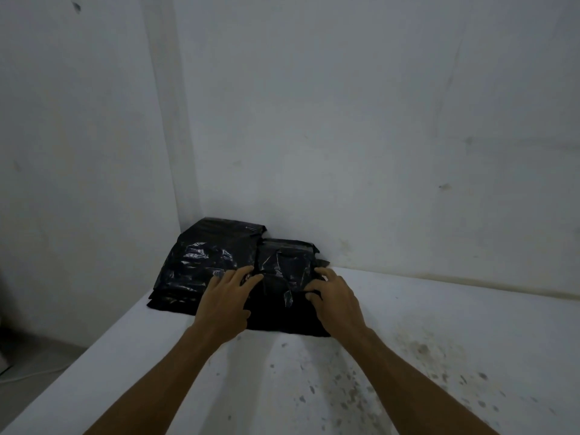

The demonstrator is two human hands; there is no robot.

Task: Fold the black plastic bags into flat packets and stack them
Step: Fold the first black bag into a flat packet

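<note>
Fingers of the left hand are spread, nearly straight, laid on the black bag at frame centre; right hand fingers are curled, pinching its right edge. White walls fill the upper frame. A stained white table spans the lower frame. A stack of folded packets is seen left of centre, touching the bag, in the wall corner.

I see open white table across the lower right of the frame — free passage there. Two walls close the corner at centre, where stacked black packets block the way.
</note>
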